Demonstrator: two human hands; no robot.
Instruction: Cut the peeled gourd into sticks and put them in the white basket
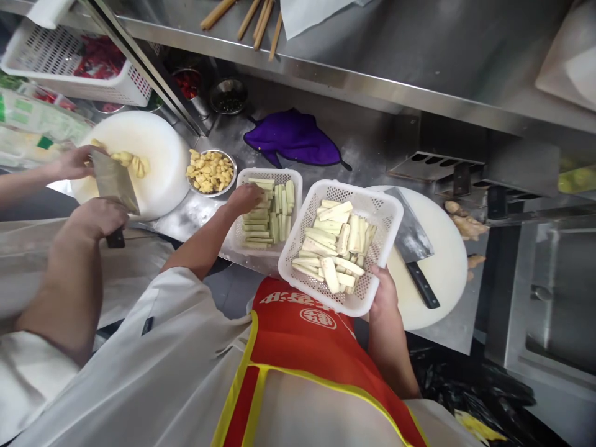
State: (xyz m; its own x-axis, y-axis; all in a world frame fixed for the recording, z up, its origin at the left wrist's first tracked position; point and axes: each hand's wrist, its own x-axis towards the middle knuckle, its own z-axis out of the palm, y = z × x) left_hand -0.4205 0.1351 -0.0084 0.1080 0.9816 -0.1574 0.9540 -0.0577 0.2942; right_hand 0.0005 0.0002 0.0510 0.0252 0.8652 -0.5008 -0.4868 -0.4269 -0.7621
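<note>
My right hand [385,292] grips the right rim of a white perforated plastic basket [291,267], tilted above the counter's edge. Pale, cream-coloured vegetable strips [328,233] lie loosely in it. To its left, a second white basket [298,180] stands on the counter with pale green vegetable strips [256,226] laid in rows. Over that basket's left side, my left hand [246,197] reaches down onto the strips with curled fingers. Its fingertips are partly hidden, so what they pinch cannot be made out.
A cleaver [414,230] lies on a round white board [449,273], near ginger [468,225]. At left, a co-worker's hands [95,217] hold another cleaver [112,180] over a board [165,149]. A bowl of yellow pieces [210,172] and purple cloth [293,138] sit behind.
</note>
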